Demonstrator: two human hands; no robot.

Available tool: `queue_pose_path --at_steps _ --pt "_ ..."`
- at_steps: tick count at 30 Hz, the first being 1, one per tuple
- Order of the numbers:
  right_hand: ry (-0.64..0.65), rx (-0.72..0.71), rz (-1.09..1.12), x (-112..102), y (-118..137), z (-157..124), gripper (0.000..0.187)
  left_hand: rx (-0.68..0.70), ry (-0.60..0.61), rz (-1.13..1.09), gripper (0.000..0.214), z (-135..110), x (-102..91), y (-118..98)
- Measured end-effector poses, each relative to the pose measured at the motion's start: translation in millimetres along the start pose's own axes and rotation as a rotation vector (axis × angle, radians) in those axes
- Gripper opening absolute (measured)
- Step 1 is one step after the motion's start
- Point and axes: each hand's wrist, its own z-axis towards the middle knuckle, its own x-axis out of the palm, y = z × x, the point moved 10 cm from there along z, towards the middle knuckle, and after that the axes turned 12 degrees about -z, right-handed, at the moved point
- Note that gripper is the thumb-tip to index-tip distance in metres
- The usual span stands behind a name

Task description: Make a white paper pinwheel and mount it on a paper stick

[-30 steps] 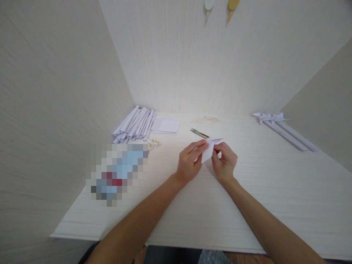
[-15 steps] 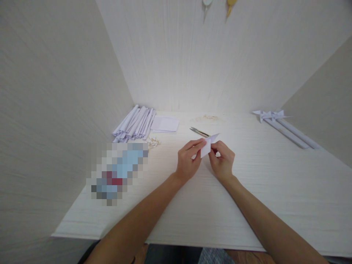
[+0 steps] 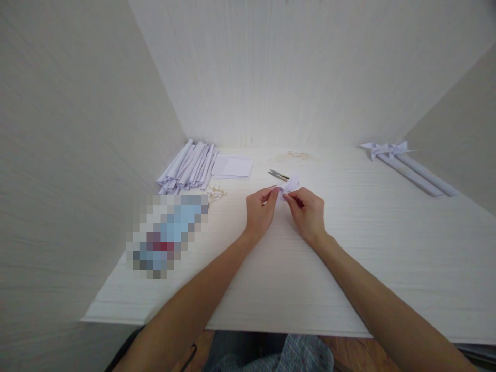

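Observation:
A small folded piece of white paper (image 3: 291, 183) is pinched between both my hands above the white table (image 3: 349, 248). My left hand (image 3: 260, 208) grips its left edge with thumb and fingertips closed. My right hand (image 3: 307, 213) pinches its right side, fingers curled. Most of the paper is hidden behind my fingers. Small scissors (image 3: 278, 175) lie just behind the paper.
A stack of rolled paper sticks (image 3: 189, 166) and flat white sheets (image 3: 232, 167) lie at the back left, with small pale bits (image 3: 216, 193) nearby. A pixelated object (image 3: 166, 235) sits left. Two paper pinwheels on sticks (image 3: 406, 163) lie at the right. Walls close in on three sides.
The paper has been folded smaller between my fingers, and both hands have drawn closer together. The view has tilted down slightly.

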Motion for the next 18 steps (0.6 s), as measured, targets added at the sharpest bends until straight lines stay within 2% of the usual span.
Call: queue_pose_path --at_steps 18 --pt "0.053 -0.044 -0.009 5.2 3.7 -0.4 0.022 -0.017 -0.022 0.065 0.036 -0.6 -2.3 -4.5"
